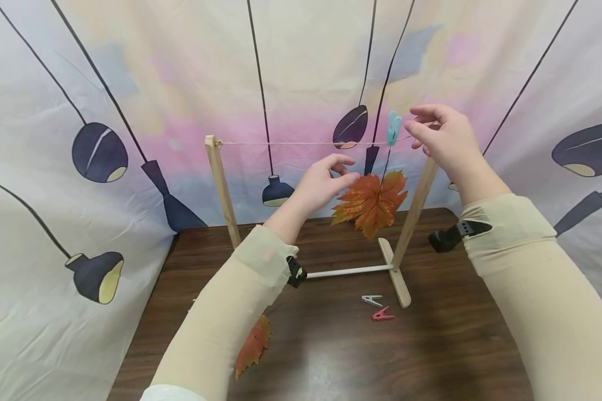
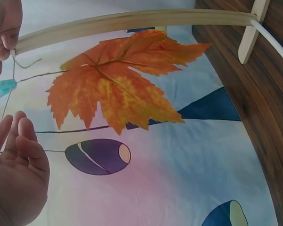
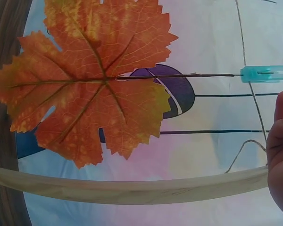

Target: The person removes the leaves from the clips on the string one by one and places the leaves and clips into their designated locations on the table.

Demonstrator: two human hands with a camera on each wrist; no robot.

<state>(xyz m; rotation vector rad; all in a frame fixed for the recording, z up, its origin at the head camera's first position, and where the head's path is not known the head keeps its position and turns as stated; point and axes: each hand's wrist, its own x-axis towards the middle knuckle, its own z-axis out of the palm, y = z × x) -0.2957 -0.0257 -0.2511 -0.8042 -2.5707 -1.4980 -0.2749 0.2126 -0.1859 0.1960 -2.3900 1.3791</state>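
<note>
An orange maple-like leaf point(image 1: 371, 201) hangs by its stem from a turquoise clothespin point(image 1: 393, 128), which is clipped on a thin string point(image 1: 291, 143). The string runs between two wooden posts. Just right of the clothespin is my right hand point(image 1: 443, 136), its fingers loosely bent and a small gap away from it. My left hand point(image 1: 323, 181) hovers left of the leaf with relaxed fingers, holding nothing. In the left wrist view the left hand point(image 2: 21, 169) stands apart from the leaf point(image 2: 118, 80). The right wrist view shows the clothespin point(image 3: 266, 74) gripping the stem's end.
A white clothespin point(image 1: 372, 301) and a red clothespin point(image 1: 383, 314) lie on the dark wooden table point(image 1: 341, 356). Another orange leaf point(image 1: 253, 345) shows partly behind my left forearm. The rack has a right post point(image 1: 415, 211), a left post point(image 1: 223, 192) and a white lower bar point(image 1: 348, 272).
</note>
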